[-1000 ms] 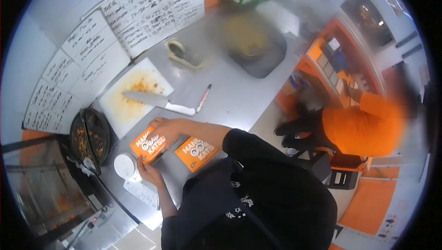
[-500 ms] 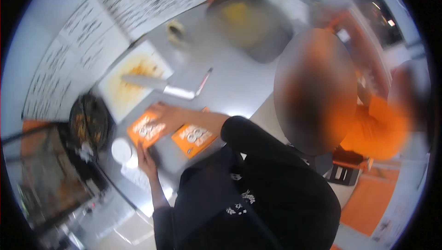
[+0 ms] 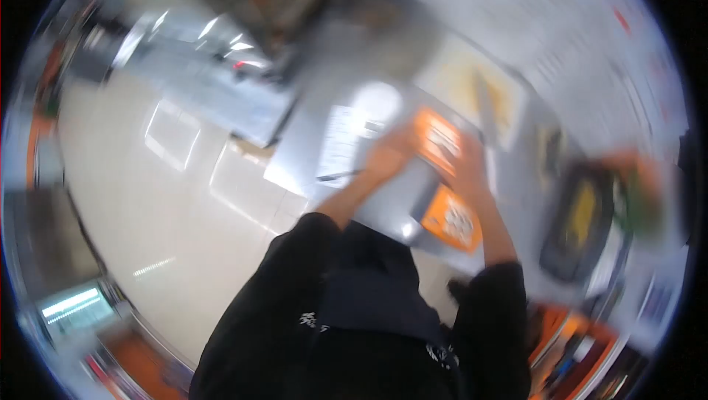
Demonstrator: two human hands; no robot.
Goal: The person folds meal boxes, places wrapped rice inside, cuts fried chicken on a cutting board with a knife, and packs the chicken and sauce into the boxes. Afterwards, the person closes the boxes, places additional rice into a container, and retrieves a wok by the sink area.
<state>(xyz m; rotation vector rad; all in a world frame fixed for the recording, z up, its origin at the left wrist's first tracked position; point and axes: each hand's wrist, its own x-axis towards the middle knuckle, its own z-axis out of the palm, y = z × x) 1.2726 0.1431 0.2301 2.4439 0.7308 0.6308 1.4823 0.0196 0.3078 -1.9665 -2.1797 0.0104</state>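
Observation:
An orange box with white lettering (image 3: pixel 439 139) lies on the steel counter (image 3: pixel 376 201) between my two hands. My left hand (image 3: pixel 389 155) touches its left side, the fingers smeared by motion. At its right side is my right hand (image 3: pixel 467 165), also blurred, with the fingers against the box. A second orange box (image 3: pixel 451 218) sits on the counter nearer my body, below my right hand. Beyond the first box a white round tub (image 3: pixel 377 103) stands beside a paper sheet with writing (image 3: pixel 338 143) and a dark pen (image 3: pixel 338 176).
A cutting board (image 3: pixel 457 79) with a knife (image 3: pixel 487 109) lies at the upper right, and a dark pan (image 3: pixel 391 28) behind the tub. On the right are a dark tray with yellow contents (image 3: pixel 580 216) and written wall sheets (image 3: pixel 568 31). Pale floor (image 3: pixel 125 171) spans the left.
The view has swung round to the left, bringing the floor into sight and taking the person in orange out of it. My hands stay at the same box.

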